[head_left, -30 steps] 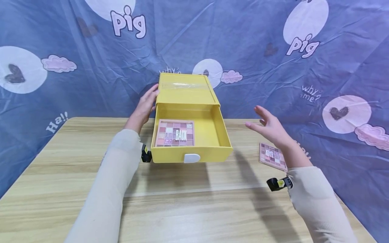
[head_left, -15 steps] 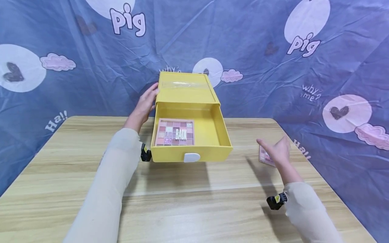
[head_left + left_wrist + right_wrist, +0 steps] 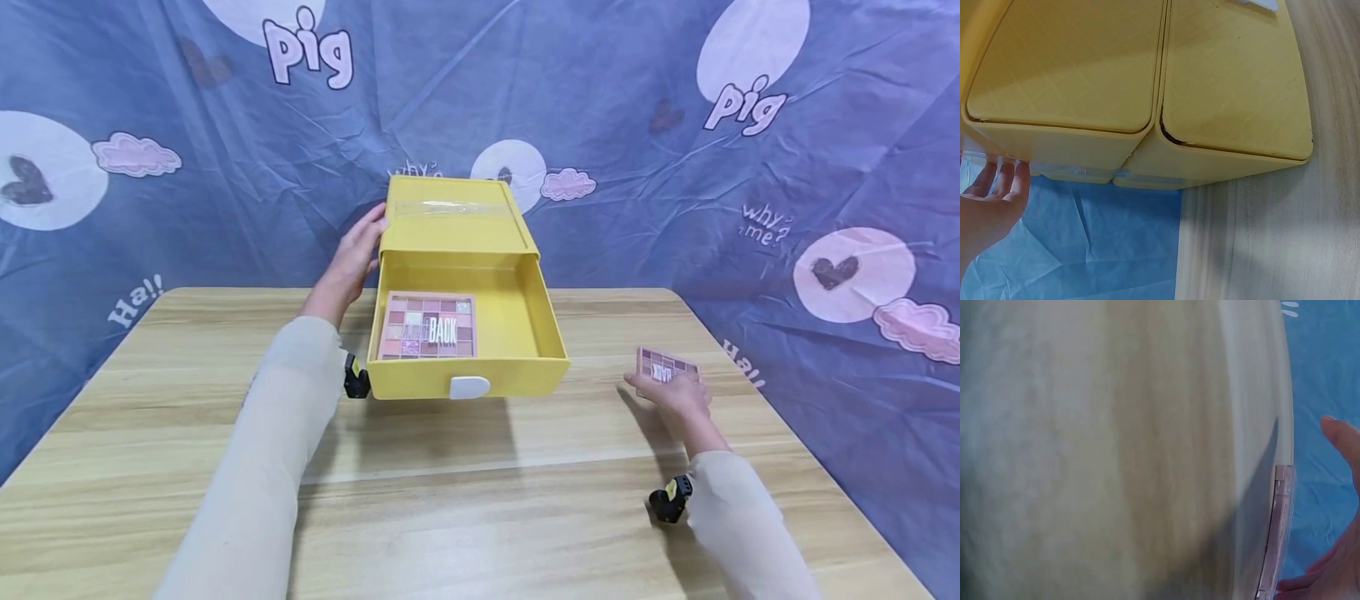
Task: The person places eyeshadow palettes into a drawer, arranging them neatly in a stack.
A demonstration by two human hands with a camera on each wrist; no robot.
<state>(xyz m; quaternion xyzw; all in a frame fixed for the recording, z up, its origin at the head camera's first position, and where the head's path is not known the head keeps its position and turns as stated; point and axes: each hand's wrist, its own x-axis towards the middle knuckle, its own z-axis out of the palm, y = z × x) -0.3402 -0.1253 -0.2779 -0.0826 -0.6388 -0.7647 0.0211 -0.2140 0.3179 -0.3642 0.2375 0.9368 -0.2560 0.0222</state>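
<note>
In the head view, a yellow drawer box point(image 3: 453, 218) has its upper drawer point(image 3: 517, 312) pulled out. Inside, on the left, lies a pink eyeshadow palette point(image 3: 427, 327) with "BACK" on its lid. My left hand point(image 3: 352, 262) rests on the box's left side; the left wrist view shows its fingers point(image 3: 1020, 181) straight against the wall. A second eyeshadow palette point(image 3: 660, 364) lies on the table to the right. Over its near part is my right hand point(image 3: 681, 396). In the right wrist view the thumb point(image 3: 1340, 436) stands apart from that palette, while fingertips point(image 3: 1294, 584) reach its edge.
Two yellow drawer units are stacked, the lower front point(image 3: 1241, 81) showing in the left wrist view. A white handle point(image 3: 469, 387) juts from the open drawer. The wooden table point(image 3: 450, 508) ends at a blue patterned cloth point(image 3: 615, 75) behind and at the right.
My right hand has come down from the air beside the drawer to the palette on the table. The left hand stays at the box, and the drawer has not moved.
</note>
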